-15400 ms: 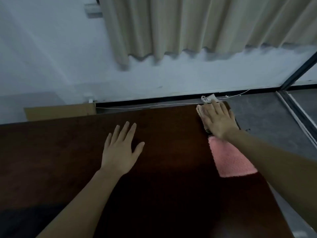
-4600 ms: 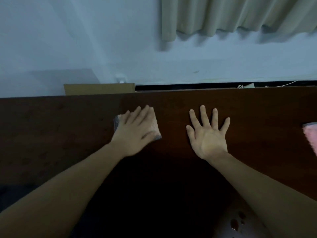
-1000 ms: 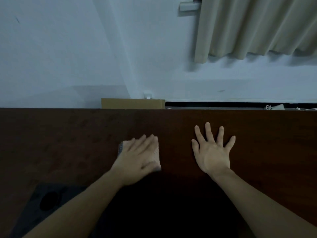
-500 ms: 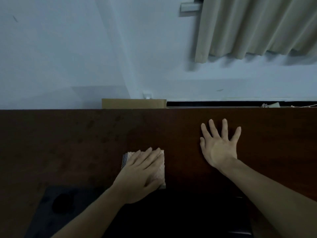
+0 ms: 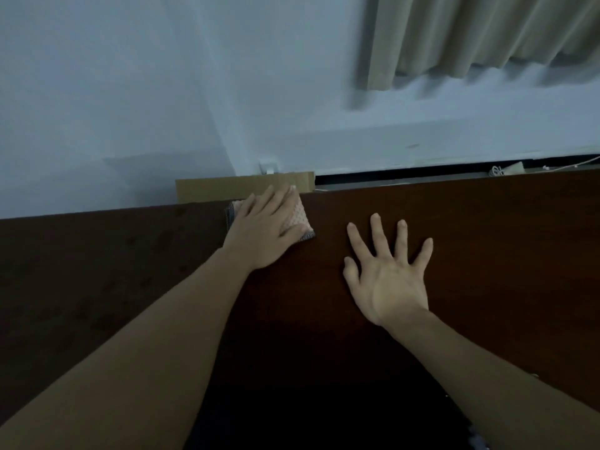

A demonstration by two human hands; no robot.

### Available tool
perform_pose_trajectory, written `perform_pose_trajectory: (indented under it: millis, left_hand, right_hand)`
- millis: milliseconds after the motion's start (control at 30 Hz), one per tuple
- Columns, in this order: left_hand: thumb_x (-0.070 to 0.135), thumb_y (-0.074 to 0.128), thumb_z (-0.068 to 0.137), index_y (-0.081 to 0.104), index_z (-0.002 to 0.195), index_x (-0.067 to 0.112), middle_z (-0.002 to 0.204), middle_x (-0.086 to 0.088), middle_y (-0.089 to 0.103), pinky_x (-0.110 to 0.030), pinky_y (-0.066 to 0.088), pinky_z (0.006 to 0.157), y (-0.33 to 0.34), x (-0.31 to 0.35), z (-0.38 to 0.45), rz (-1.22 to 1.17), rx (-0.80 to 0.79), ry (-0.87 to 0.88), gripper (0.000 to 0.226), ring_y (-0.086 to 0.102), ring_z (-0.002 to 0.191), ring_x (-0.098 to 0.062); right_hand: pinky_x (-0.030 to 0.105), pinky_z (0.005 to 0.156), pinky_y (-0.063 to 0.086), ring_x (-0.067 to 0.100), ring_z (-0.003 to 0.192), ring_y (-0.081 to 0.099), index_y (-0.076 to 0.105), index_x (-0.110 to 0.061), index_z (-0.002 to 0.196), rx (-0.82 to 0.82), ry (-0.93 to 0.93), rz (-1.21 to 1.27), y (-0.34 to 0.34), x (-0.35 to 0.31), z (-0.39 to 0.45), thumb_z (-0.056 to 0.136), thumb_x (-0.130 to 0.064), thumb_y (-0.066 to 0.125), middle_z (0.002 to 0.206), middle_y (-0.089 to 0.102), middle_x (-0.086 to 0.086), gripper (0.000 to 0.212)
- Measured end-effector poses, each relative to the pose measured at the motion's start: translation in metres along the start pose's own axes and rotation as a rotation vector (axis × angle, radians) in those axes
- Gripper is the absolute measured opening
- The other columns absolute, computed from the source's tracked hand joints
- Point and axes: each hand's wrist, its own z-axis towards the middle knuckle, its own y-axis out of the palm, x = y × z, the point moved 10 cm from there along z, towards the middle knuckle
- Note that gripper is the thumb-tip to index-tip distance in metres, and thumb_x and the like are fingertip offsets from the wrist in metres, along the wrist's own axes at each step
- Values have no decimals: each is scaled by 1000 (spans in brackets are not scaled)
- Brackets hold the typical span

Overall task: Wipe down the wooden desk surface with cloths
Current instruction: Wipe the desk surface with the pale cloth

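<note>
Two hands were laid on the dark brown wooden desk [image 5: 487,241]: nearer, the right hand [image 5: 388,271] was spread flat and empty, probably as support; farther, the left hand [image 5: 264,230] was pressed open-fingered on the small pale folded cloth [image 5: 300,219] at the far edge.

Half-hidden cloth, cropped worktop

The left hand [image 5: 263,228] covers most of the pale dotted cloth [image 5: 300,219]; the dark brown wooden worktop [image 5: 487,238] runs off both sides.

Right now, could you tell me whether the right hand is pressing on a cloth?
No, the right hand lies flat with spread fingers on the bare desk; the cloth is under the left hand.
</note>
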Motion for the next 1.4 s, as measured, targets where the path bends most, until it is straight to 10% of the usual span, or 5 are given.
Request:
perform_pose_trajectory:
  millis: [400, 733, 1100, 1400]
  left_hand:
    - [69, 18, 102, -7, 162, 29, 167, 12, -17, -39, -10, 124, 19, 28, -107, 41, -79, 371, 76, -21, 153, -9]
    - [66, 12, 102, -7, 162, 25, 169, 2, -9, -47, -4, 125, -2, -29, -2, 41, 34, 59, 75, -5, 156, -20]
    - [68, 18, 103, -2, 162, 28, 168, 13, -14, -41, -6, 125, 31, 27, -159, -6, -54, 259, 74, -19, 153, -9]
    - [67, 13, 101, -10, 161, 28, 169, 7, -15, -43, -7, 125, 7, -29, -56, -38, -6, -167, 76, -12, 155, -15]
  right_hand:
    - [72, 117, -3, 39, 153, -19, -16, -44, 157, -1, 41, -40, 2, 1, -1, 89, -61, -11, 168, -20, 0, 71]
    - [69, 118, -6, 36, 153, -18, -13, -47, 157, 27, 42, -47, 3, 2, 0, 90, -63, -8, 169, -18, -3, 69]
    - [71, 117, -4, 39, 153, -18, -13, -43, 158, 1, 27, -36, 1, 0, -1, 99, -59, 2, 169, -18, 0, 63]
    - [72, 116, -7, 41, 152, -20, -12, -41, 159, 13, -2, -6, 0, 2, -1, 101, -57, 5, 169, -19, 2, 62]
